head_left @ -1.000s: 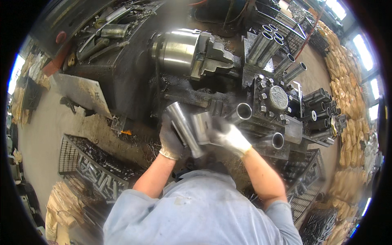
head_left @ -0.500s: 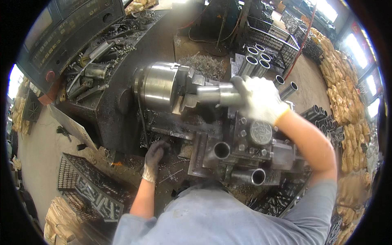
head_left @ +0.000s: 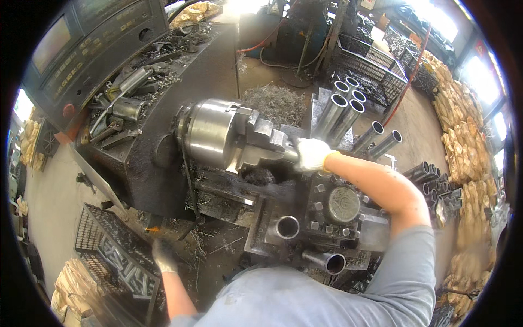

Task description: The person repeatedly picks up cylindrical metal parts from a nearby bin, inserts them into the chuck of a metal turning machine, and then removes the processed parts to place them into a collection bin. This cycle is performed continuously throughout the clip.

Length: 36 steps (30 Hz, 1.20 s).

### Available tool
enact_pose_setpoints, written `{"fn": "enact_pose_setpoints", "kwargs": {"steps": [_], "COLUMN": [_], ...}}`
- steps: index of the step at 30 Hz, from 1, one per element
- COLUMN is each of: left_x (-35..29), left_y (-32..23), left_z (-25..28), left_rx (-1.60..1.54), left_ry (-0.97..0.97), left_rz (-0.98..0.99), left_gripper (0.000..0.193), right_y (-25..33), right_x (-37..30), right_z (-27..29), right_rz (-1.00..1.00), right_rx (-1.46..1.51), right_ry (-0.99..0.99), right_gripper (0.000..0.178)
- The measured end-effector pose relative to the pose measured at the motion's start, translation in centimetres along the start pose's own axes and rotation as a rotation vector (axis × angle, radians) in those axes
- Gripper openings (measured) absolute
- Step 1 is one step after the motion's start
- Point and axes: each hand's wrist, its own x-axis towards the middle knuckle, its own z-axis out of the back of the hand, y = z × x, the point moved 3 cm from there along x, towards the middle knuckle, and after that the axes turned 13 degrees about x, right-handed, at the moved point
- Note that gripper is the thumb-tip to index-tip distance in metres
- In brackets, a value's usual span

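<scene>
Far background: swarf point(head_left: 275, 106) beyond lathe chuck point(head_left: 210, 133). Grasped in right hand point(head_left: 313, 155): cylindrical workpiece point(head_left: 290, 156), left end apparently between chuck jaws. Near left crate point(head_left: 88, 234): left hand point(head_left: 163, 256), grip impossible to tell. Keep workpiece coaxial; seat squarely.

The right hand point(head_left: 313, 155) is gloved in cream-white, edged yellow at the wrist; the left hand point(head_left: 163, 255), a bit blurred, is gloved in dark grey with a pale cuff point(head_left: 169, 268). At the right fingers the cylinder point(head_left: 291, 156) is plain silver-grey, and left of them the chuck point(head_left: 210, 133) gleams brighter silver. Closer to the body than those fingers, a round cap point(head_left: 344, 205) is dull grey-green, its faint pattern too small for me to read. Beyond them, upright tubes point(head_left: 329, 117) are steel-grey with pale rims and dark mouths. Far to their right, sacks point(head_left: 463, 103) are tan-brown. Beside the left fingers, a crate point(head_left: 89, 229) is black latticework; just past their tips, a scrap point(head_left: 153, 229) is orange. The shirt point(head_left: 272, 300) is grey-blue.
</scene>
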Motion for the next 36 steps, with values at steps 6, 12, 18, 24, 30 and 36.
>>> {"fn": "enact_pose_setpoints", "kwargs": {"steps": [6, 12, 18, 24, 30, 36], "left_x": [2.9, 4.7, 2.9, -8.9, -6.1, -1.0], "left_y": [-4.5, -5.4, -5.5, -24.4, -46.3, -52.7], "left_z": [0.8, 1.9, 0.8, -6.1, -19.0, -22.3], "left_rx": [-0.171, -0.073, 0.177, 0.855, 1.328, 1.665], "left_ry": [-0.043, -0.017, -0.165, -0.626, -0.477, -0.506], "left_rz": [0.033, -0.038, -0.133, -1.467, -1.312, -1.034], "left_gripper": [0.032, 0.036, 0.037, 0.034, 0.065, 0.089], "right_y": [-2.1, -0.4, 1.3, 2.7, 0.5, 2.3], "right_x": [0.4, 2.6, -10.1, -29.4, -36.6, -41.8], "right_z": [0.9, -0.4, 4.9, -0.2, -10.4, -15.2], "right_rz": [-0.191, 0.098, 0.093, -0.069, -0.117, -0.258], "right_rx": [-0.108, 0.447, 0.318, 0.74, 0.988, 0.884], "right_ry": [0.298, 0.051, -0.41, -1.129, -1.449, -1.348], "right_gripper": [0.053, 0.072, 0.069, 0.038, 0.037, 0.033]}}
